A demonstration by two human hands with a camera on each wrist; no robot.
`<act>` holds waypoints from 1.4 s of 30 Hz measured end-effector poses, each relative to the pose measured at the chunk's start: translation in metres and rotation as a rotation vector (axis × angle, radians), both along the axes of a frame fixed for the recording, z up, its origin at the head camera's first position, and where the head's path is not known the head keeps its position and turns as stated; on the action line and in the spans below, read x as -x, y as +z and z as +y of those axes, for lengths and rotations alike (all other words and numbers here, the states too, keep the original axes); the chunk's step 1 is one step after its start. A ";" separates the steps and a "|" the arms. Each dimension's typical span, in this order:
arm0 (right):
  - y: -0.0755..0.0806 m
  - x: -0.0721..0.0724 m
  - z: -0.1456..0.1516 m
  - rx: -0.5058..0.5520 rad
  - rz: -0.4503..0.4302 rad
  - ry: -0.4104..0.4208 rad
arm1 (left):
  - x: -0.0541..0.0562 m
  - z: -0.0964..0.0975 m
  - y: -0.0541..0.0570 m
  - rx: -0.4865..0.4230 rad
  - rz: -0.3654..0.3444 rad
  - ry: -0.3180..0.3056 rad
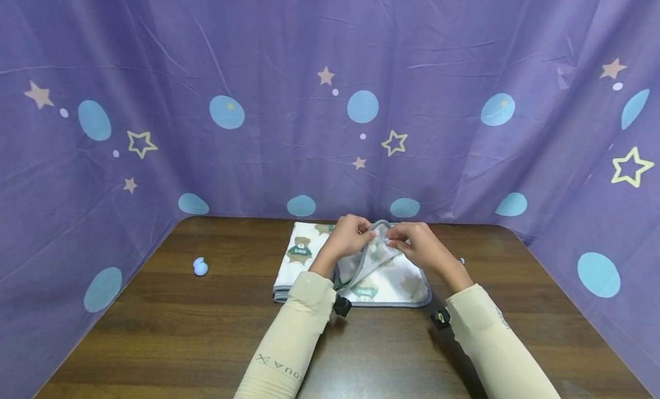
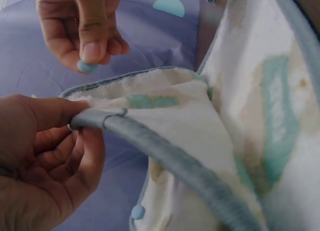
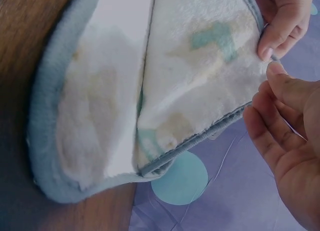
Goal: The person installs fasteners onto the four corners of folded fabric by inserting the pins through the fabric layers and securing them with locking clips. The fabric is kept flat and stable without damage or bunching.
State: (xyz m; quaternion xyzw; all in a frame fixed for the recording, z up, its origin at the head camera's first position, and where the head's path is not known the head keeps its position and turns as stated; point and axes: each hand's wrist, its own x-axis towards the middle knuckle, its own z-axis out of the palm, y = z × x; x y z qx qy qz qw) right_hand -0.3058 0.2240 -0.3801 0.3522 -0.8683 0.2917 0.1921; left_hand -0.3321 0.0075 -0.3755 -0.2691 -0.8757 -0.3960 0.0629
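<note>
A white fleecy blanket point(image 1: 301, 250) with a bear print and grey-blue edging lies folded at the table's far side. My left hand point(image 1: 350, 234) pinches a raised corner of it between thumb and fingers, with the bound edge showing beneath the thumb point(image 2: 55, 111). Close by on the right, my right hand point(image 1: 420, 243) pinches a small light-blue round piece point(image 2: 87, 66) at its fingertips, just off the lifted corner in the left wrist view. A second blue round piece point(image 2: 138, 212) sits at the blanket's edge lower down. In the right wrist view the right fingers hide their piece.
A blue two-lobed piece point(image 1: 200, 266) lies on the brown wooden table point(image 1: 216, 324) to the left. Another small blue piece point(image 1: 461, 261) is on the right, beyond my right forearm. A purple curtain point(image 1: 330, 101) with stars and dots encloses the back and sides.
</note>
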 end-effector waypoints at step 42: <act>-0.008 0.014 -0.007 0.083 0.108 -0.096 | -0.007 -0.003 0.008 0.028 -0.066 -0.072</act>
